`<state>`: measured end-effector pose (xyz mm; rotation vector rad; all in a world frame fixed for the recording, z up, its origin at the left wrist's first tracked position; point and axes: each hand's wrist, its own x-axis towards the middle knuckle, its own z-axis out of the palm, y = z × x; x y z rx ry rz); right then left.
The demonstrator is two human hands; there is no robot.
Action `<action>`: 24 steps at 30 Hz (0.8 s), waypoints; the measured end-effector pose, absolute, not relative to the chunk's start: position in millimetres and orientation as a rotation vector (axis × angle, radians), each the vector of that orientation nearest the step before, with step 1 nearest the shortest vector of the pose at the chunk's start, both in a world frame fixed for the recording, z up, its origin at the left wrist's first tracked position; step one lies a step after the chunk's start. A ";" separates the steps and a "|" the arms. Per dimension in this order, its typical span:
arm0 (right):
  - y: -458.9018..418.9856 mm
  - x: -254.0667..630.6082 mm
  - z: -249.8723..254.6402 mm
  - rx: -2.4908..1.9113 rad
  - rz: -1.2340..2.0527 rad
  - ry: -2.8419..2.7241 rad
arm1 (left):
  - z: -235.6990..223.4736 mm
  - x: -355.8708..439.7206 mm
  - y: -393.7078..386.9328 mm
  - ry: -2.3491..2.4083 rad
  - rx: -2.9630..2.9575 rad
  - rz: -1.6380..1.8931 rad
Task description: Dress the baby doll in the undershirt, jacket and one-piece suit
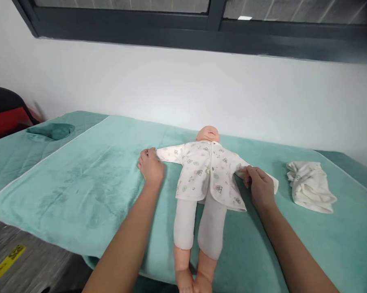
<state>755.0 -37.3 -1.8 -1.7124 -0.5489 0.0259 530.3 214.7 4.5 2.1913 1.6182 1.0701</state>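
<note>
A baby doll (209, 133) lies on its back, its feet toward me. It wears a white baby jacket (195, 173) with small printed figures, snapped near the neck and parted lower down. My left hand (152, 166) is closed around the end of the sleeve on the left; the doll's hand there is hidden. On the other side, my right hand (261, 185) pinches the jacket's right-hand sleeve, whose pale cuff (275, 184) sticks out past my fingers. Both sleeves are stretched out sideways. White cloth covers the doll's upper legs (185, 224), with the lower legs bare.
A crumpled white printed garment (311, 187) lies to the right on the green bed cover (79, 183). The bed has a face hole (51, 131) at far left. Behind is a white wall (140, 85) below a dark window frame (125, 30). A red-and-black object (6, 114) stands left.
</note>
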 end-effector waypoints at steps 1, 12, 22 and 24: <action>-40.5 756.8 -2.8 -1.749 0.013 -0.528 | 5.0 528.9 217.7 1.606 2.187 1.059; -60.1 778.5 -14.1 -2.186 -0.166 -0.743 | 1.9 516.8 237.7 1.514 1.965 1.316; -54.0 776.5 -9.7 -2.229 -0.167 -0.765 | -0.4 518.8 236.8 1.546 1.926 1.353; -58.6 766.3 -5.8 -2.152 -0.098 -0.772 | -1.6 519.2 237.1 1.548 1.949 1.355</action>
